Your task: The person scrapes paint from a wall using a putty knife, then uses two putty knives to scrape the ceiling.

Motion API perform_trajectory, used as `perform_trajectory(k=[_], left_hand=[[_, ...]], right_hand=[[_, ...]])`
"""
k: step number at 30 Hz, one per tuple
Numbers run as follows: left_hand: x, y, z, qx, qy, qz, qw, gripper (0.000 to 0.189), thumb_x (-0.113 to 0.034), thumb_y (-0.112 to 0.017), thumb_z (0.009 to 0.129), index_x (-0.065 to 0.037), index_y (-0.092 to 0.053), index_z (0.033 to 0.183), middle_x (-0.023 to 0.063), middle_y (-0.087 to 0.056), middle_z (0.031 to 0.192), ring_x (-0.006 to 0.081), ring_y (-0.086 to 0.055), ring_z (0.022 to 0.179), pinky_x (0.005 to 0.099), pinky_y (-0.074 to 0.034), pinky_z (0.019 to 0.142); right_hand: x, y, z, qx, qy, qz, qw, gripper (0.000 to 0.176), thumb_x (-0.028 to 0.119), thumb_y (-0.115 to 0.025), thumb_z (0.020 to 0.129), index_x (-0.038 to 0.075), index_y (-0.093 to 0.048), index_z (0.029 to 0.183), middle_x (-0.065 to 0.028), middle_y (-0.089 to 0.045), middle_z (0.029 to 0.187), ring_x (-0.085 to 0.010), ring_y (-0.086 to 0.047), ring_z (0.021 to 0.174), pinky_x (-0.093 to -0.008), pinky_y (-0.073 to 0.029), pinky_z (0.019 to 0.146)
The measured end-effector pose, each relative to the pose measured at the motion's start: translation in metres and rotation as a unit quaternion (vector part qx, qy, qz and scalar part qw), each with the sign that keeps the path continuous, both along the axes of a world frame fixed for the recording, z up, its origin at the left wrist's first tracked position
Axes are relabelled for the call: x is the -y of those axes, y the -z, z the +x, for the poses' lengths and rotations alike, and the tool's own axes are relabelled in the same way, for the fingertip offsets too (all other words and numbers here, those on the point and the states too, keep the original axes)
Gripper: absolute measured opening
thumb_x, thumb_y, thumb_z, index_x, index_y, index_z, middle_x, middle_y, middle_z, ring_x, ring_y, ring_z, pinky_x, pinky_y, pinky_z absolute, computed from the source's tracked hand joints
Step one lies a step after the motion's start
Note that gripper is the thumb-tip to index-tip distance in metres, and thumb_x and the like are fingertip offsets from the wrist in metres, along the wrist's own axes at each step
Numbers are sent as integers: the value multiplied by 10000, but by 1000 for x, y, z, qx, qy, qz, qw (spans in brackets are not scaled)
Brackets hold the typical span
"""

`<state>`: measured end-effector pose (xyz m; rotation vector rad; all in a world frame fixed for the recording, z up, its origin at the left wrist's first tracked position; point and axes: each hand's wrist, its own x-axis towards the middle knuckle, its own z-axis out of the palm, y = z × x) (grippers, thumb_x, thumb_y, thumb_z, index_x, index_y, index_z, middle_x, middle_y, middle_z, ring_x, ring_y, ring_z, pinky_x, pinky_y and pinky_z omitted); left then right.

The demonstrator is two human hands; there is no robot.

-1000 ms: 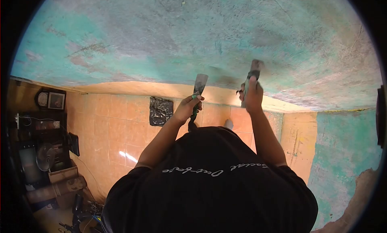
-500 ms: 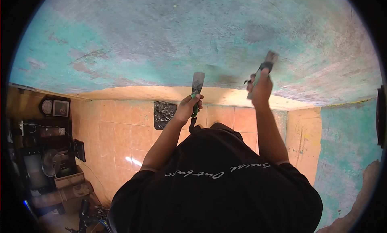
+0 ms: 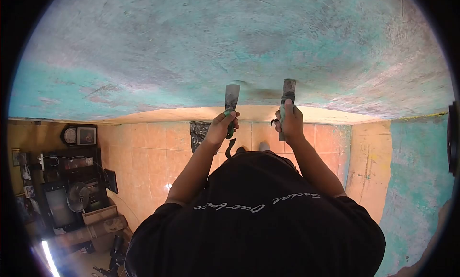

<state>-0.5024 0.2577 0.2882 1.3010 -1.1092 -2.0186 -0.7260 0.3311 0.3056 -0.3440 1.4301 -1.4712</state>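
My left hand (image 3: 219,128) is closed around the green handle of a putty knife (image 3: 232,96). Its flared grey blade points up at the wall (image 3: 191,52), which is patchy turquoise and grey. In my right hand (image 3: 292,125) is a scraper (image 3: 289,87) with a narrow, dirty blade and a pale handle. Something black is wrapped around its neck, and my thumb lies along the handle. Both blades stand upright and roughly parallel, overlapping the lower wall in this view. A loose black strip (image 3: 231,146) hangs below my left hand.
Orange tiles (image 3: 139,147) cover the floor, with a crumpled black sheet (image 3: 199,135) lying left of my feet. At the far left are a dark cabinet, a fan (image 3: 78,197), a clock (image 3: 70,135) and a framed picture (image 3: 86,135). Another turquoise wall (image 3: 417,167) rises on the right.
My right hand has come down and left with the scraper, which has turned from tilted to upright. The left hand with the putty knife has barely moved. The view has shifted slightly.
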Motion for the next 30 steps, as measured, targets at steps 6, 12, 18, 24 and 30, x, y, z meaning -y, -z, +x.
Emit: perform_trajectory(k=[6, 12, 18, 24, 30], left_hand=[[-10, 5, -23, -10, -36, -2, 999, 286, -298, -540, 931, -30, -587, 1019, 12, -572, 766, 126, -573, 707, 272, -469, 665], [-8, 4, -22, 8, -46, 0, 999, 295, -297, -553, 927, -19, -597, 1013, 11, -565, 748, 110, -568, 705, 253, -437, 630], [5, 13, -16, 11, -48, -4, 999, 249, -280, -560, 919, -45, -595, 992, 9, -572, 769, 127, -573, 710, 274, -471, 661], [10, 4, -11, -2, -13, -3, 1000, 282, -302, -545, 929, -33, -602, 990, 12, -569, 735, 112, -563, 697, 267, -449, 640], [27, 2, 10, 2, 48, 12, 999, 314, -333, -522, 939, -36, -583, 1024, 10, -563, 773, 123, -567, 720, 273, -453, 654]], right_hand=[[-3, 40, -23, -101, -17, -23, 995, 431, 376, -446, 968, 50, -465, 686, -20, -459, 518, -108, -433, 381, -265, -343, 354], [-3, 47, -21, -53, -39, -13, 998, 408, 373, -472, 958, 44, -464, 717, -34, -485, 545, -111, -445, 391, -261, -350, 357], [26, -6, -28, -100, 20, -144, 984, 379, 323, -463, 964, 22, -482, 736, -45, -503, 546, -124, -486, 438, -281, -377, 408], [2, 84, -8, -230, -136, 44, 963, 411, 360, -490, 938, 13, -546, 726, -60, -516, 521, -148, -522, 455, -311, -407, 447], [20, 16, 3, -115, -7, -14, 993, 447, 401, -453, 953, 45, -510, 687, -29, -490, 515, -114, -456, 394, -268, -358, 385]])
